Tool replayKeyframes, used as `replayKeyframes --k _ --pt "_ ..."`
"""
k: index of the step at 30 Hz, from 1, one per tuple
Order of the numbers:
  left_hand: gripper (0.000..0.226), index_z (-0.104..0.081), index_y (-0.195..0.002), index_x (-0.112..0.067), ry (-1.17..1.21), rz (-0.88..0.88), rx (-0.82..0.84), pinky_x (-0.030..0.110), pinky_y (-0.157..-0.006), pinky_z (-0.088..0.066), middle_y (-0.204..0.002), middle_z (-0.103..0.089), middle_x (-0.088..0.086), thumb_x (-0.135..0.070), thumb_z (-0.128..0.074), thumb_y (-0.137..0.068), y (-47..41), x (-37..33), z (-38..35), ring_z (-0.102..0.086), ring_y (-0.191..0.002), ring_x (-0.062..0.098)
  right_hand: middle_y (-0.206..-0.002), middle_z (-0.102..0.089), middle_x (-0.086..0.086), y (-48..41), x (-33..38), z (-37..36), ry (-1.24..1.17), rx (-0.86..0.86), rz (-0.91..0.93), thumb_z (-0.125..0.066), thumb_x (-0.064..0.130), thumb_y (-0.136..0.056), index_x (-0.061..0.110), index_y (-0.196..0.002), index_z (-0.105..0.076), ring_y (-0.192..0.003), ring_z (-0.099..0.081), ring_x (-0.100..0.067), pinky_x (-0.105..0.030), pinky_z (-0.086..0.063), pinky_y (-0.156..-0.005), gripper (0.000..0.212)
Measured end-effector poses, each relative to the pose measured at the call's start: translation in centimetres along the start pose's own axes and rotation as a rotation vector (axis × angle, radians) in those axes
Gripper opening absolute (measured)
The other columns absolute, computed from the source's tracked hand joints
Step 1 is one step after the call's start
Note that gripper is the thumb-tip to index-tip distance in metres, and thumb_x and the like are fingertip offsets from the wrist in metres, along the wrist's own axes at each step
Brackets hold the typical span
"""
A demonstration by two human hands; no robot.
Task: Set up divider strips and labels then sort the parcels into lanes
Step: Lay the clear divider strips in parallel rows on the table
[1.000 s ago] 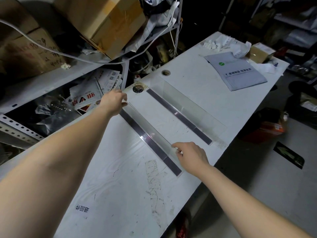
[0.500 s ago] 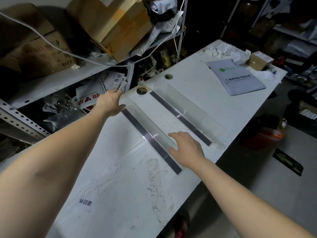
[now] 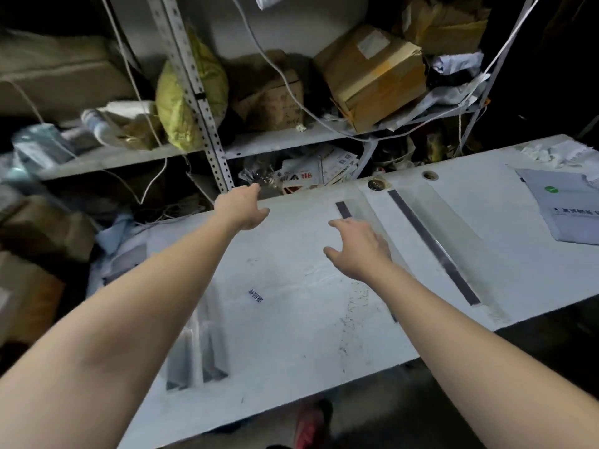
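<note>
Both hands are reaching out over the table [image 3: 291, 335], grasping nothing.
The left hand [image 3: 241, 207] is hanging loose-fingered at the back edge. The right hand [image 3: 356, 247] is spreading its fingers over the near strip [image 3: 343, 209]. The far strip [image 3: 434, 247] is lying to its right, with a grey parcel [image 3: 570, 215] beyond and spare strips [image 3: 210, 358] by the left forearm.

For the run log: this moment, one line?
left hand open | right hand open, over strip | second strip laid | parcel right of strips

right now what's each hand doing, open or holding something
Left hand: open, holds nothing.
Right hand: open, fingers spread above the near divider strip; touch cannot be told.
</note>
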State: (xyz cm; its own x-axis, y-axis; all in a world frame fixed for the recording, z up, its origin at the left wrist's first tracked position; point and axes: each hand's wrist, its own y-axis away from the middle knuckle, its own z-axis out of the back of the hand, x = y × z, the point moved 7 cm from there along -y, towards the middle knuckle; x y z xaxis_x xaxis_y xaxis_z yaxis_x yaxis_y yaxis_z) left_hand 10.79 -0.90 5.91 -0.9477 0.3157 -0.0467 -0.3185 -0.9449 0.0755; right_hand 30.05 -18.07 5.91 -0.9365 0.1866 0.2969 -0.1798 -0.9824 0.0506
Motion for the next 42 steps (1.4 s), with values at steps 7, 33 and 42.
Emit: replayKeyframes --k 7,33,42 --pt "0.058 -0.047 -0.14 -0.015 0.014 0.178 -0.023 0.043 -0.088 -0.048 -0.133 -0.059 0.01 -0.051 -0.054 -0.094 9.8 9.3 0.6 -0.057 -0.122 0.033 -0.15 -0.049 0.001 3.1 8.6 -1.8 0.032 0.021 0.185 -0.058 0.044 -0.098 0.026 -0.151 -0.042 -0.138 -0.042 -0.022 -0.039 -0.042 -0.101 0.059" --pt "0.034 -0.066 -0.128 -0.023 0.004 -0.437 -0.016 0.041 -0.105 -0.038 -0.129 -0.058 0.004 -0.03 -0.06 -0.095 5.7 20.2 -10.6 -0.048 -0.124 0.026 -0.136 -0.062 0.007 3.7 20.4 -18.6 -0.126 0.224 -0.114 -0.063 0.044 -0.095 0.028 -0.143 -0.053 -0.12 -0.059 -0.018 -0.035 -0.05 -0.087 0.052" --pt "0.033 -0.067 -0.115 -0.018 0.087 -0.589 -0.042 0.042 -0.086 -0.043 -0.115 -0.06 0.007 -0.016 -0.075 -0.083 2.8 19.0 -9.8 -0.052 -0.109 0.03 -0.105 -0.071 0.013 4.7 19.7 -19.5 -0.239 0.241 -0.234 -0.065 0.031 -0.091 0.03 -0.121 -0.07 -0.096 -0.063 -0.013 -0.027 -0.045 -0.072 0.031"
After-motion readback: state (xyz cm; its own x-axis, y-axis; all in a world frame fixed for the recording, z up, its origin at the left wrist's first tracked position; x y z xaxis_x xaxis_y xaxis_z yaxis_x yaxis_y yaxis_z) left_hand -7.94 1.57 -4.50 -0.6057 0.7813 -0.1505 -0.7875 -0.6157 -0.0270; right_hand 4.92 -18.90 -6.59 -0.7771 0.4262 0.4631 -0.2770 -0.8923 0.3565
